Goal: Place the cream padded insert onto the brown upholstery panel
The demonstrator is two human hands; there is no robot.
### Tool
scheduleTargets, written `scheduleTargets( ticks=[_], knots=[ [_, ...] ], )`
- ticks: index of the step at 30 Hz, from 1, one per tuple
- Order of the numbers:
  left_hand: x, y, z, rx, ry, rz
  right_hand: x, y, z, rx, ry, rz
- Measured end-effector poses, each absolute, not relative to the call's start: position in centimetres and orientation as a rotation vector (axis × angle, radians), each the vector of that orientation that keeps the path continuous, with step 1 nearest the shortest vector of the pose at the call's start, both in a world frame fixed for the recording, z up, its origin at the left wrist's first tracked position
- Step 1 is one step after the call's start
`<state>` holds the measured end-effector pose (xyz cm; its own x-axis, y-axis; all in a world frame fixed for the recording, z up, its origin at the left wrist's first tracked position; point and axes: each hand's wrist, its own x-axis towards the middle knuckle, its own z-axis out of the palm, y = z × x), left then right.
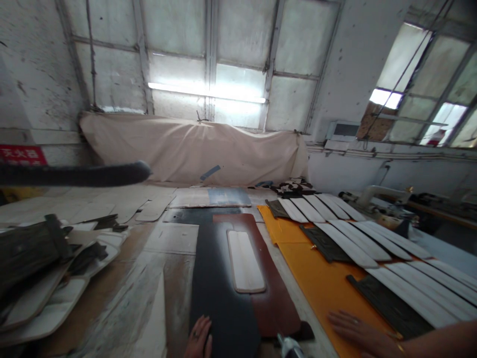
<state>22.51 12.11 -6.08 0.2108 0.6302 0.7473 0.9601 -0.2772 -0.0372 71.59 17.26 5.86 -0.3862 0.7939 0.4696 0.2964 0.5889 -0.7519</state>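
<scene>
L hand [199, 338] is seen at bottom edge, fingers flat on near end of dark panel [219, 288], nothing gripped. R hand [354, 330] lies spread, palm down, on orange sheet [320, 278], holding nothing. One pale pad [246, 261] rests on the red-brown board [274, 293], just right of the dark panel. Bare table [149, 283] is left open to the L. White strips [372, 243], approx. a dozen, are fanned on the R.
</scene>
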Motion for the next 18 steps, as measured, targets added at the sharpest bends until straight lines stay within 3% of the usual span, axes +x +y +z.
scheduleTargets(
  ticks=[8,15,18],
  knots=[
    [22.5,12.0,-6.3,-1.988,-1.513,-0.871,72.8,18.4,6.9,-0.765,-1.699,0.861],
    [22.5,12.1,-6.1,-1.994,-1.460,-0.844,71.4,17.9,8.8,-0.771,-2.163,0.778],
    [22.6,12.1,-6.1,-1.974,-1.484,-0.846,70.7,17.7,10.1,-0.752,-2.036,0.752]
  ],
)
